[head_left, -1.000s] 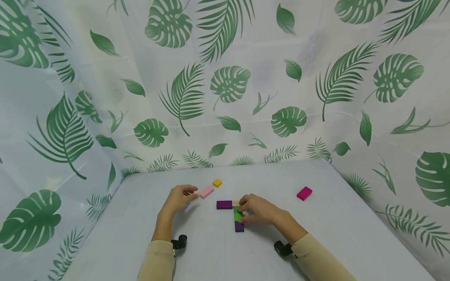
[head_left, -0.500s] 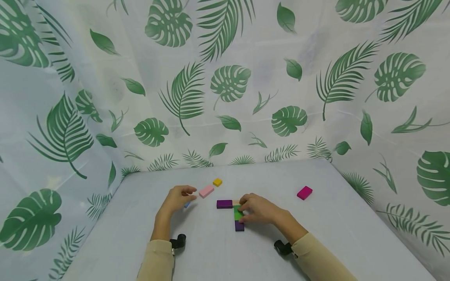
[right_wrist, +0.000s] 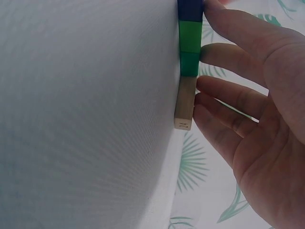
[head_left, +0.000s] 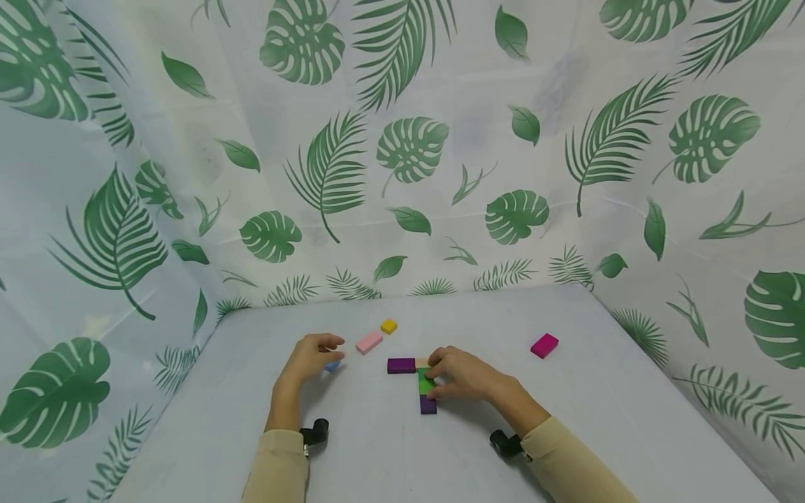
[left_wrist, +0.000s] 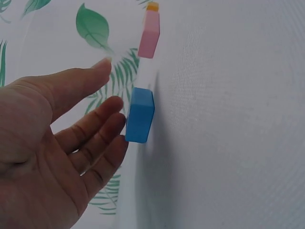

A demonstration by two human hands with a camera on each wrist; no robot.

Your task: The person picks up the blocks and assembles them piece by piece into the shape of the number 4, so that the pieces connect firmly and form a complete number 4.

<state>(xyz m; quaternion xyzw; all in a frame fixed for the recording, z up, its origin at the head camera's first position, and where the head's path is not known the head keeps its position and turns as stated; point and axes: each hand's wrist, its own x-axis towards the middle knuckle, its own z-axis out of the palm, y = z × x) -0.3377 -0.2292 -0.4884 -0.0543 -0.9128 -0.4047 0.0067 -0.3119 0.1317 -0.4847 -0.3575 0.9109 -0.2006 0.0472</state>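
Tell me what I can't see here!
Head view: part of the blue block, behind the left hand.
Head view: part of the wooden block, behind the right hand.
Left wrist view: part of the yellow block, behind the pink block.
Right wrist view: dark block, cut off by the top edge.

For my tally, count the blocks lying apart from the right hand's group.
4: blue block by the left hand, pink block and yellow block farther out, magenta block away on the right. Others could be hidden.

Both sleeves [head_left: 277,462] are beige, the wrist cameras [head_left: 318,431] small and black.
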